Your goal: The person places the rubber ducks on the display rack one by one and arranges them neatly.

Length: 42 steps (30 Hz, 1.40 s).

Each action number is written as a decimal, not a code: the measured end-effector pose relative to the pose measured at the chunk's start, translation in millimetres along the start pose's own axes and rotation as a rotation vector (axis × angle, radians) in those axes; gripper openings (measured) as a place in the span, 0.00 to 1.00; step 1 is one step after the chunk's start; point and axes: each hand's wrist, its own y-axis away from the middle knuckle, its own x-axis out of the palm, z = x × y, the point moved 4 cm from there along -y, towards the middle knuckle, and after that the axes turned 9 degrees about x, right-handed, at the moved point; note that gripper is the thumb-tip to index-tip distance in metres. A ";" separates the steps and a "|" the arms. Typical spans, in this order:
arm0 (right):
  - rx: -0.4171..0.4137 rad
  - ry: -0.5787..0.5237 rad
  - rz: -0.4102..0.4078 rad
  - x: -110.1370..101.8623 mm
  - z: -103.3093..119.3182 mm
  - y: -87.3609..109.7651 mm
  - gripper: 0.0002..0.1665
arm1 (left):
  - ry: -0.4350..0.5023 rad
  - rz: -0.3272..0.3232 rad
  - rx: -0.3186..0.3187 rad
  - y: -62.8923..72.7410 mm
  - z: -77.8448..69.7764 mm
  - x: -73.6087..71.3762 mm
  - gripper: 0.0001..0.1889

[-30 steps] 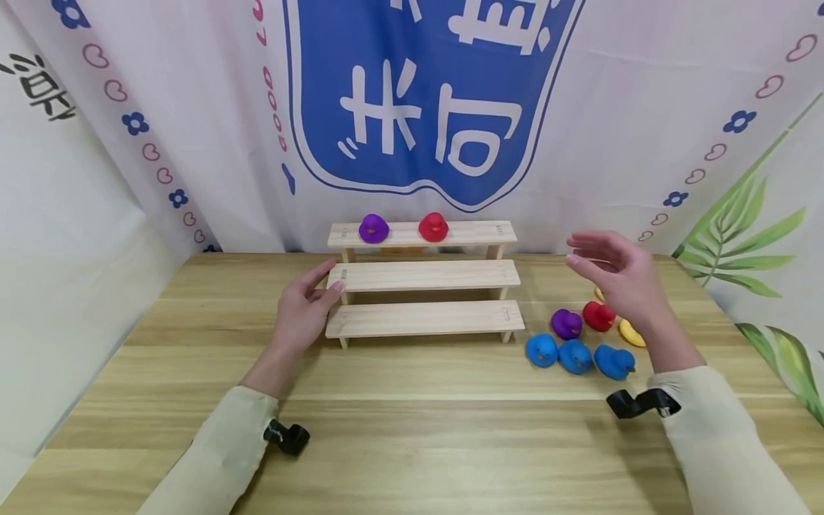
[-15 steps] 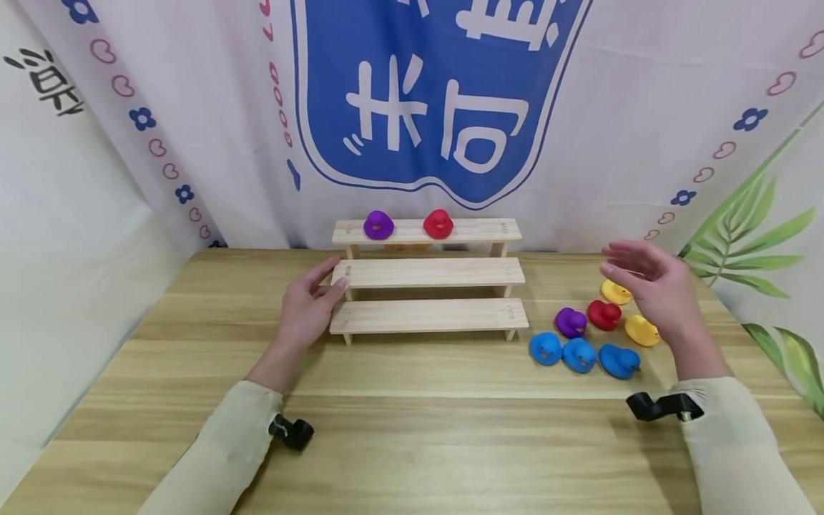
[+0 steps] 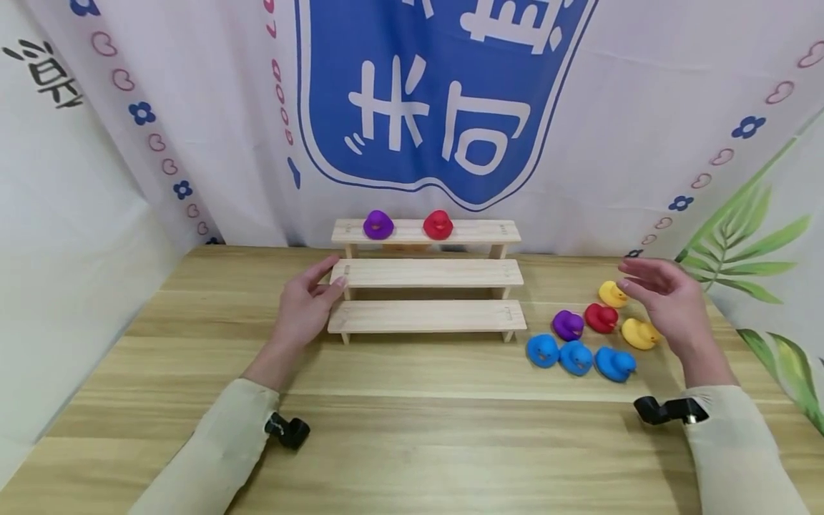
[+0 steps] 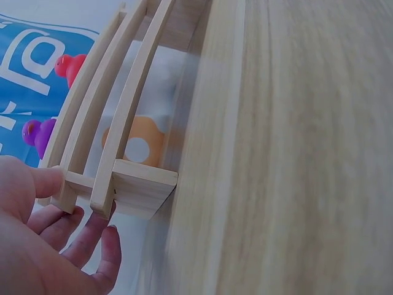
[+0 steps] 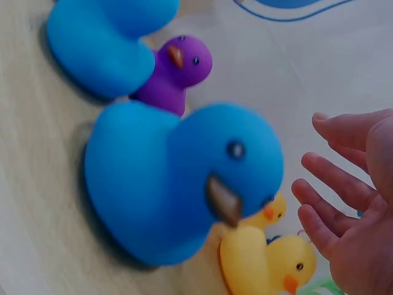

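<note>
A three-tier wooden shelf stand (image 3: 425, 317) stands toward the back of the table. My left hand (image 3: 304, 307) grips its left end; in the left wrist view the thumb lies on the middle board and the fingers curl beneath. On the top board sit a purple rubber duck (image 3: 378, 226) and a red rubber duck (image 3: 438, 226). My right hand (image 3: 676, 307), holding nothing, hovers with loosely bent fingers beside two yellow ducks (image 3: 640, 334). A red duck (image 3: 601, 317), a purple duck (image 3: 568, 325) and three blue ducks (image 3: 614, 364) are grouped left of it.
Behind the wooden table (image 3: 412, 443) hangs a white curtain (image 3: 644, 129) with a blue printed emblem. Leaf-patterned cloth (image 3: 775, 286) borders the right side. A black wrist mount (image 3: 669, 410) juts from the right sleeve.
My right hand has moved right and slightly lower, uncovering the yellow ducks it had partly hidden. The left hand stays at the stand, and the ducks keep their places.
</note>
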 end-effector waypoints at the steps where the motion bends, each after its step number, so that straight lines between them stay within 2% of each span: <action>1: 0.001 0.001 0.004 -1.2 -2.7 -0.8 0.36 | 0.005 0.002 -0.001 -0.2 -0.4 0.6 0.30; 12: 0.039 0.025 0.057 -4.5 -16.4 -8.7 0.37 | 0.004 -0.007 -0.004 -1.4 0.7 0.9 0.29; 20: 0.040 0.020 0.089 -10.0 -28.9 -12.4 0.38 | 0.029 0.003 -0.016 -2.5 -1.3 6.3 0.29; 33: 0.067 0.077 0.141 -1.1 -31.6 -21.4 0.41 | 0.019 -0.015 -0.029 -1.3 -0.8 2.5 0.29; 42: 0.077 0.115 0.153 4.7 -37.2 -21.9 0.38 | 0.000 -0.010 -0.035 -0.3 -1.2 1.8 0.30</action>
